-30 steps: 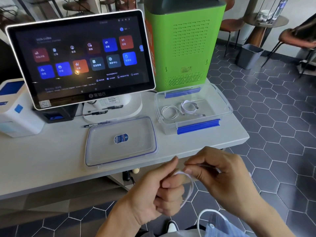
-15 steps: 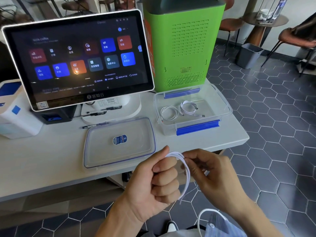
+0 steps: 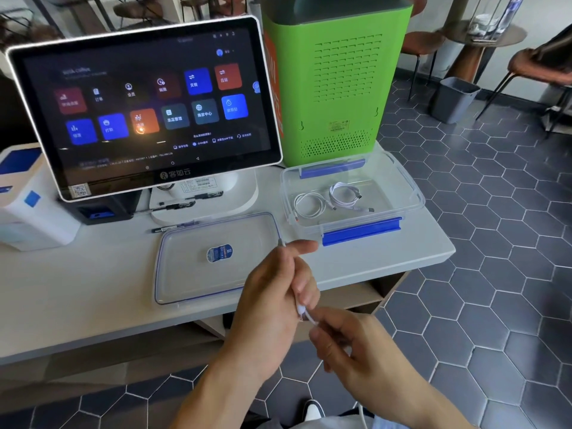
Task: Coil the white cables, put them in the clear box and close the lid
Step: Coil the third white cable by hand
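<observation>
beside clear box (image 3: 411, 193): lid (image 3: 192, 283), touchscreen (image 3: 148, 103)

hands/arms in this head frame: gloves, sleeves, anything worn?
Both are bare. The left hand and right hand wear no gloves, and no rings or watch show on the visible sides. Both forearms are uncovered to the frame's bottom edge, no sleeves in view. Fingers are unmarked, nails short.
</observation>
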